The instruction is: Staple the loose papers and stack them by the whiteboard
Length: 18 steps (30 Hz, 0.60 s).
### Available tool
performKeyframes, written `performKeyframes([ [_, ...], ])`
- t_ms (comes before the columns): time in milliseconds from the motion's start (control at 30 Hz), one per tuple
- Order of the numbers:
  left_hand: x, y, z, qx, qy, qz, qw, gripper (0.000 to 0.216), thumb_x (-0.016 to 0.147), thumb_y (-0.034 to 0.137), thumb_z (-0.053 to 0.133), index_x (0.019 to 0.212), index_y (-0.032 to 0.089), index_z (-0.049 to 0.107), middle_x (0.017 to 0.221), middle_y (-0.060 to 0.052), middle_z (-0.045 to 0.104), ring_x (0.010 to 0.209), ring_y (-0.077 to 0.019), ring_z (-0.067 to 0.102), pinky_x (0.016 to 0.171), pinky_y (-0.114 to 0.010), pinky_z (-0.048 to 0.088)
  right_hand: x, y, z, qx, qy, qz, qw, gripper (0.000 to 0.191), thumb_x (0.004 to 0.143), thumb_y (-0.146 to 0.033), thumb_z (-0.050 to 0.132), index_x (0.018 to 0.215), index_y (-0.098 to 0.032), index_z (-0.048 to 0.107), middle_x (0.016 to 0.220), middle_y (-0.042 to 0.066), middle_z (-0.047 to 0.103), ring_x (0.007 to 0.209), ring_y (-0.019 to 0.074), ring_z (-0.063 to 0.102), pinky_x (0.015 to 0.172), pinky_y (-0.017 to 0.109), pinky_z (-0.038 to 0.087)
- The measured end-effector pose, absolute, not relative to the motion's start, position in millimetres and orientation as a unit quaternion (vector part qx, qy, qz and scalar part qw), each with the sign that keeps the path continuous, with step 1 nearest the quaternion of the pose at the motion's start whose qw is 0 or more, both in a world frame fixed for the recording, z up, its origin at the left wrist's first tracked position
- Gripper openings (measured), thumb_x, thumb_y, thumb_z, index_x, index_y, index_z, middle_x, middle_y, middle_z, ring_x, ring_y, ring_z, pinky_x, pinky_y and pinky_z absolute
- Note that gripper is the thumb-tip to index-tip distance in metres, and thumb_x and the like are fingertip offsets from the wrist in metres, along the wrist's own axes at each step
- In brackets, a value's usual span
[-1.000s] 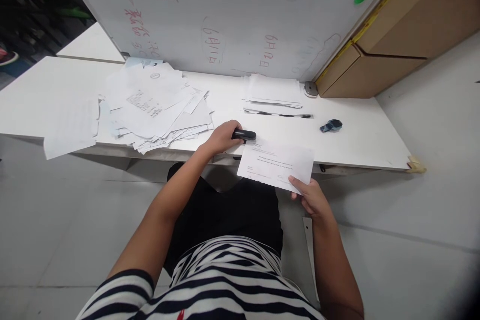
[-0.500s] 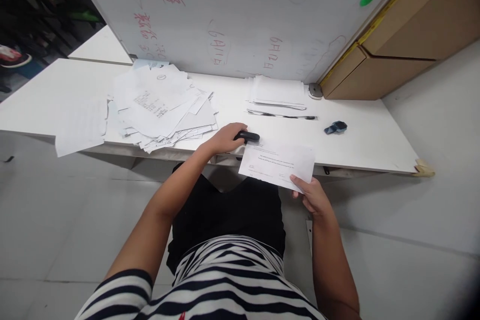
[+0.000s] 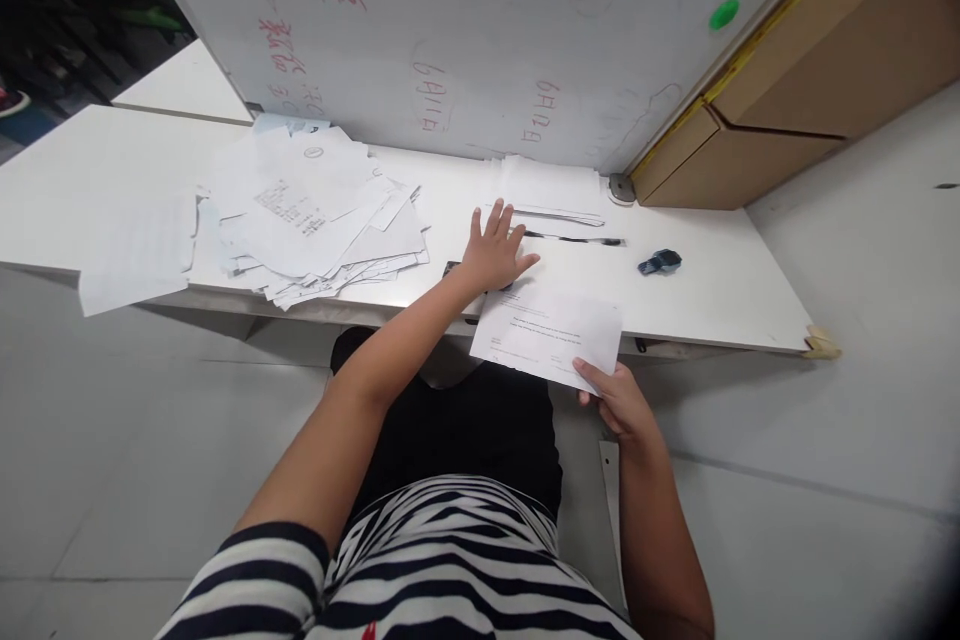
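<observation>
My right hand (image 3: 619, 398) pinches the lower right corner of a printed sheet of paper (image 3: 544, 335), thumb on top, and the sheet reaches over the table's front edge. My left hand (image 3: 495, 250) is open with its fingers spread, above the table just beyond the sheet's upper left corner. Under that hand and wrist lies what looks like a black stapler (image 3: 452, 269), mostly hidden. A long thin dark-and-clear strip (image 3: 577, 239) lies just right of my left fingers. Behind it is a neat stack of white paper (image 3: 551, 182).
On the left, a messy pile of papers (image 3: 322, 220) covers the white table (image 3: 712, 295); one loose sheet (image 3: 139, 260) hangs over the front edge. A small dark blue object (image 3: 660, 262) lies right. A whiteboard (image 3: 480, 40) and cardboard boxes (image 3: 757, 155) stand behind.
My left hand has let go of the black stapler and moved forward, its fingers now spread. My right hand still holds the sheet in nearly the same place.
</observation>
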State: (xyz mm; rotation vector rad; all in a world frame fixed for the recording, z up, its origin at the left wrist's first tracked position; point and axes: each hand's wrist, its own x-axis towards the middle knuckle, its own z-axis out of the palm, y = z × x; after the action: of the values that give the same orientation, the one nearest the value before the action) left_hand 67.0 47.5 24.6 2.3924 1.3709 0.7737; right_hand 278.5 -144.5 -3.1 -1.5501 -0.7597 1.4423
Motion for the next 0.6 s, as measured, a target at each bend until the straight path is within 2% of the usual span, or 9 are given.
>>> performKeyframes([
  [133,66.6,48.1,16.2,0.831,0.47,0.267,0.128,0.057,0.085,0.041,0.053,0.139,0.025,0.042,0.155,-0.009,0.024,0.146,-0.0338,-0.001,0.112,-0.059,-0.013,276.9,-144.0,-1.7,-0.626,-0.289,0.582,0.431,0.034,0.062,-0.037,0.083,0.081,-0.012,0.069,0.081,0.005,0.068,0.044,0.0066,0.047,0.035,0.022,0.041],
  [300,66.2,47.8,18.1,0.833,0.479,0.247,0.125,0.061,0.085,0.04,0.053,0.142,0.024,0.038,0.155,-0.01,0.022,0.145,-0.0361,-0.002,0.111,-0.06,-0.014,277.2,-146.6,-1.6,-0.639,-0.283,0.571,0.431,0.034,0.064,-0.036,0.082,0.081,-0.011,0.068,0.066,0.002,0.065,0.041,0.0075,0.046,0.038,0.023,0.042],
  [433,70.6,47.5,14.4,0.836,0.475,0.239,0.137,0.067,0.084,0.037,0.052,0.147,0.028,0.03,0.157,-0.005,0.021,0.145,-0.035,-0.007,0.111,-0.062,-0.015,278.9,-148.3,-3.0,-0.641,-0.279,0.574,0.427,0.035,0.065,-0.037,0.082,0.082,-0.011,0.067,0.056,0.001,0.061,0.041,0.0095,0.047,0.039,0.024,0.04],
  [600,74.3,49.9,11.1,0.851,0.452,0.225,0.146,0.069,0.084,0.032,0.05,0.149,0.029,0.025,0.157,-0.002,0.019,0.145,-0.0347,-0.009,0.111,-0.064,-0.015,277.4,-147.8,-3.4,-0.638,-0.274,0.581,0.424,0.038,0.065,-0.039,0.082,0.084,-0.011,0.066,0.053,0.0,0.06,0.042,0.0108,0.048,0.039,0.024,0.039],
])
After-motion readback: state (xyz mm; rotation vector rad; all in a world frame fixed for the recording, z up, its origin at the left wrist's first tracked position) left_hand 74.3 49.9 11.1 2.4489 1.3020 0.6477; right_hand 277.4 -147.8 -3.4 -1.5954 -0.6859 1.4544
